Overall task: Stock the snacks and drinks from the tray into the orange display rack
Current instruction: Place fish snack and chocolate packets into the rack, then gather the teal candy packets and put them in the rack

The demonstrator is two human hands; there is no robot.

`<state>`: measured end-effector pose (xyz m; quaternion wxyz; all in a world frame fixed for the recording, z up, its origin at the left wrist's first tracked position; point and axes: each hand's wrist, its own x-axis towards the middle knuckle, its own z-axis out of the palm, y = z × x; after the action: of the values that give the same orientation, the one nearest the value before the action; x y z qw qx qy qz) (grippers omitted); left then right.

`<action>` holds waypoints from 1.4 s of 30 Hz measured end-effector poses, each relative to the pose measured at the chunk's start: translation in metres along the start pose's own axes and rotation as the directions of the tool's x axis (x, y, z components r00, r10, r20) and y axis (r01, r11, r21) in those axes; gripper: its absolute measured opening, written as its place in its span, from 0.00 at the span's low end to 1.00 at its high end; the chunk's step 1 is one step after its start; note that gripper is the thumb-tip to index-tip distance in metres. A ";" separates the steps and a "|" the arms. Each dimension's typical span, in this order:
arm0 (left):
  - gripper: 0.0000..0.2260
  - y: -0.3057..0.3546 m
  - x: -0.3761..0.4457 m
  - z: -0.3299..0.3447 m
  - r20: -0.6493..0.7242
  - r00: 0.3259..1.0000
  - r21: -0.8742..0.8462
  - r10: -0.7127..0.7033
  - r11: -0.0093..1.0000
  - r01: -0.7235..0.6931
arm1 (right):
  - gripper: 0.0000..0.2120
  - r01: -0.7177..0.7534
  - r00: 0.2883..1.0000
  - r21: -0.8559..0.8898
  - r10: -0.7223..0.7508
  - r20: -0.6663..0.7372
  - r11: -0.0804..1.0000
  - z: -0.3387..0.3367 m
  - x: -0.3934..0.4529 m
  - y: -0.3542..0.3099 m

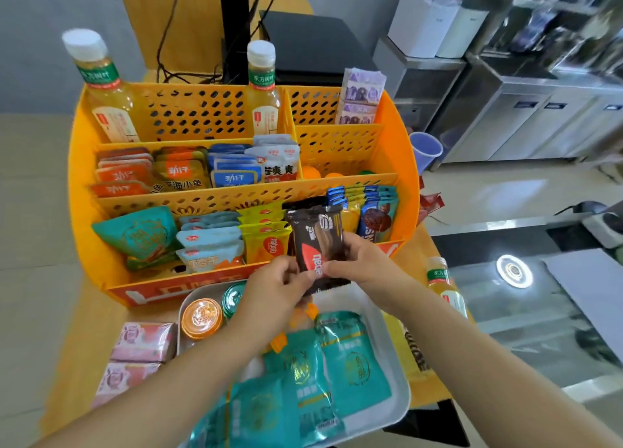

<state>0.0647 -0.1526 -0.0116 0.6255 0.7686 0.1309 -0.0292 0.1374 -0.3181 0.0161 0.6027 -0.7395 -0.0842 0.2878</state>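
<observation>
Teal foil pouches [340,363] wait in our white plastic tray [397,363]. Above it, left hand [279,284] and right hand [354,260] fingers pinch a dark brown wafer packet [318,242] before the orange display rack [403,164]; next, we slot it into the front row.

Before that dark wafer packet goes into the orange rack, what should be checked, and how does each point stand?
1. Grip: left hand and right hand both pinch the dark wafer packet: ok.
2. Packet off the tray: ok.
3. Matching dark packets already in the orange rack's front row: ok.
4. Room in that slot: cannot tell.
5. Yellow packets alongside upright: ok.
</observation>
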 end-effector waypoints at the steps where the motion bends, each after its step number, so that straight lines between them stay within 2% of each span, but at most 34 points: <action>1: 0.03 0.002 0.003 0.001 -0.016 1.000 -0.075 -0.010 0.997 0.009 | 0.16 0.007 1.000 -0.034 -0.007 0.013 0.999 -0.001 0.004 -0.003; 3: 0.05 0.005 0.007 0.002 0.013 0.998 -0.171 -0.054 0.984 0.056 | 0.17 0.037 0.999 -0.065 -0.038 -0.014 0.997 -0.003 0.009 -0.008; 6: 0.06 0.004 0.009 -0.001 0.044 0.992 -0.168 -0.114 0.978 0.120 | 0.14 0.090 0.983 -0.051 -0.097 -0.157 0.995 -0.011 0.018 -0.021; 8: 0.08 0.002 0.008 -0.010 -0.010 0.991 -0.169 -0.131 0.977 0.127 | 0.11 0.140 0.952 -0.173 -0.181 -0.247 0.975 -0.019 0.023 -0.031; 10: 0.09 -0.001 0.008 -0.022 -0.086 0.987 -0.159 -0.139 0.980 0.124 | 0.10 0.185 0.919 -0.380 -0.296 -0.261 0.907 -0.023 0.026 -0.037; 12: 0.10 -0.003 0.007 -0.032 -0.146 0.979 -0.147 -0.142 0.982 0.120 | 0.09 0.204 0.904 -0.607 -0.385 -0.184 0.768 -0.021 0.030 -0.036; 15: 0.10 -0.007 0.003 -0.044 -0.163 0.979 -0.127 -0.123 0.986 0.103 | 0.09 0.214 0.894 -0.887 -0.447 0.010 0.409 -0.009 0.042 -0.028; 20: 0.10 -0.015 -0.004 -0.051 -0.159 0.981 -0.136 -0.110 0.987 0.088 | 0.12 0.162 0.856 -0.985 -0.505 0.113 0.054 0.009 0.055 -0.013; 23: 0.10 -0.021 -0.009 -0.054 -0.151 0.984 -0.138 -0.095 0.988 0.074 | 0.10 0.076 0.835 -0.992 -0.537 0.119 -0.102 0.013 0.054 -0.007; 25: 0.10 -0.024 -0.011 -0.057 -0.150 0.985 -0.138 -0.087 0.988 0.067 | 0.08 0.029 0.822 -0.986 -0.557 0.117 -0.164 0.015 0.055 -0.008; 28: 0.10 -0.027 -0.014 -0.059 -0.136 0.987 -0.142 -0.080 0.988 0.060 | 0.07 -0.011 0.817 -0.980 -0.567 0.105 -0.197 0.020 0.058 -0.010; 31: 0.12 -0.028 -0.019 -0.060 -0.094 0.994 -0.118 -0.055 0.992 0.044 | 0.09 -0.021 0.855 -0.986 -0.514 0.068 -0.166 0.023 0.059 -0.008; 34: 0.15 -0.031 -0.025 -0.065 -0.054 0.998 -0.060 -0.033 0.998 0.030 | 0.13 -0.065 0.855 -0.998 -0.517 -0.041 -0.028 0.025 0.051 -0.009; 38: 0.11 -0.039 -0.038 -0.068 0.057 0.996 0.164 0.068 0.983 -0.077 | 0.15 -0.051 0.754 -0.971 -0.628 -0.192 0.236 0.031 0.012 -0.002; 40: 0.09 -0.044 -0.049 -0.067 0.166 0.983 0.348 0.082 0.928 -0.136 | 0.11 -0.124 0.831 -0.933 -0.479 -0.283 0.337 0.035 -0.013 0.011; 41: 0.08 -0.047 -0.055 -0.068 0.235 0.970 0.450 0.064 0.878 -0.167 | 0.10 -0.209 0.887 -0.917 -0.329 -0.324 0.340 0.037 -0.025 0.022; 42: 0.05 -0.049 -0.061 -0.069 0.294 0.955 0.557 0.041 0.805 -0.206 | 0.11 -0.281 0.924 -0.912 -0.172 -0.341 0.299 0.037 -0.036 0.033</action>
<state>-0.0144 -0.0868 -0.0307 0.3728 0.9185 -0.0208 -0.1301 0.0810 -0.3121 -0.0075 0.0408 -0.9932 -0.0946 0.0548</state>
